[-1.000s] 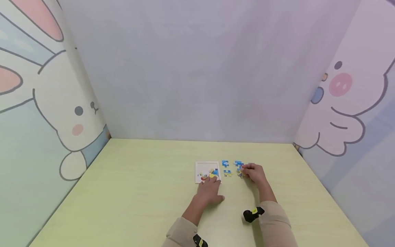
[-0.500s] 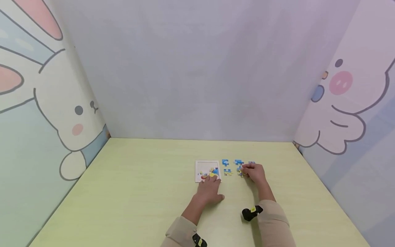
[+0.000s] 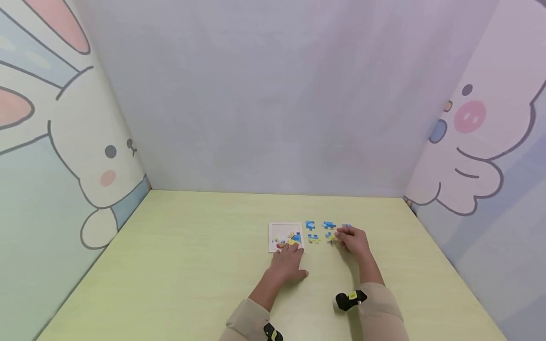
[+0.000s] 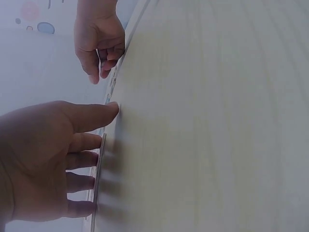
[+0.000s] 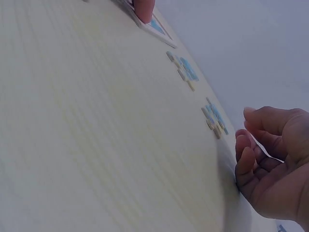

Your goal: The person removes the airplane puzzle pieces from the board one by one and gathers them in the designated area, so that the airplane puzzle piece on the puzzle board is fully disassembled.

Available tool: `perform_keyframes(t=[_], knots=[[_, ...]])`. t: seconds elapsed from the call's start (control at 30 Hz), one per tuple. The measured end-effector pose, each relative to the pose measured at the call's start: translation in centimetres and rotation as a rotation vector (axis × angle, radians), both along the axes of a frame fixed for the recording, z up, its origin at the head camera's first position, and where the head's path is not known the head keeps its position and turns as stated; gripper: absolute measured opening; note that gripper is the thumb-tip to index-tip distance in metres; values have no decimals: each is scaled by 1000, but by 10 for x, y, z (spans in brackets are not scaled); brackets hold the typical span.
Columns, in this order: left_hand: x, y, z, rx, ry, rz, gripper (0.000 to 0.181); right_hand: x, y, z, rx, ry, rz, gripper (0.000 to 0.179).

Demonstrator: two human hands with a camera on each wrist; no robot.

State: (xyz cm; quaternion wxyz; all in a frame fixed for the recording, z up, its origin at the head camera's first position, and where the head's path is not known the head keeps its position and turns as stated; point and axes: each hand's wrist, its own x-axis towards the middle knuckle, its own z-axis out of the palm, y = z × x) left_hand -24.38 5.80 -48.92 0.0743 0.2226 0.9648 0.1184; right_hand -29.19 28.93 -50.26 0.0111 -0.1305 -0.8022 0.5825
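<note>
My left hand (image 3: 286, 264) lies on the near edge of a white puzzle frame (image 3: 270, 237), with its fingers straight and spread. In the left wrist view those fingertips touch the edge of the frame (image 4: 100, 164), and the thumb points out to the side. Part of a colourful picture shows in the frame's lower right; the fingers hide some of it. Just right of a blue-and-yellow puzzle piece (image 3: 330, 237) hovers my right hand (image 3: 353, 240), its fingers loosely bent. In the right wrist view nothing shows between the right hand's thumb and fingers, and the puzzle piece (image 5: 215, 118) lies apart from them.
Other loose puzzle pieces lie right of the frame: a blue one (image 3: 310, 225), another blue one (image 3: 329, 225), a blue-and-yellow one (image 3: 313, 238), and one (image 3: 347, 226) partly behind the right hand. Printed walls stand around the pale table (image 3: 192, 265).
My right hand's fingertips have drawn slightly right, off the blue-and-yellow puzzle piece. My left hand keeps its place on the frame. The head view shifts a little.
</note>
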Motion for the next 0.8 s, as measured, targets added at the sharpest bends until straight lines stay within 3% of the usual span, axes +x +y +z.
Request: perform_keyframes(t=[0.2,0.4,0.6,0.8], knots=[[1,-2,1,-12,13,-10,61,8,-2,2,-37,3,12,30],[1,-3,1,-22,27,-14,60,9,-14,4,-7,71,83,32],[0,-3,2,-11,46,-29,59,4,-31,8,33,136,119,28],[1,-1,3,-37,38,-28,61,-3,-43,10,40,149,197,28]])
